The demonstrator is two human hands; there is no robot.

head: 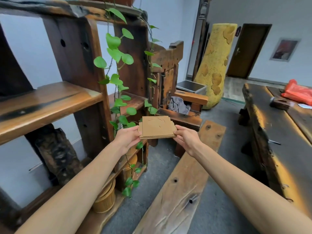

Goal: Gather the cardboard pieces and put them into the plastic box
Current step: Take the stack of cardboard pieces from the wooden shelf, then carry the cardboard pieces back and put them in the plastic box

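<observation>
A flat stack of brown cardboard pieces (156, 127) is held out in front of me at mid-frame, roughly level. My left hand (127, 137) grips its left edge and my right hand (185, 139) grips its right edge, fingers under and thumbs on top. The top piece shows cut curved lines. No plastic box is clearly visible in this view.
A dark wooden shelf unit (50, 102) with a trailing green vine (116, 78) stands at left. A wooden bench (182, 179) runs below my arms, a long dark table (276, 132) lies at right with a red bag (298, 92). A wooden chair (175, 92) and yellow column (216, 65) stand behind.
</observation>
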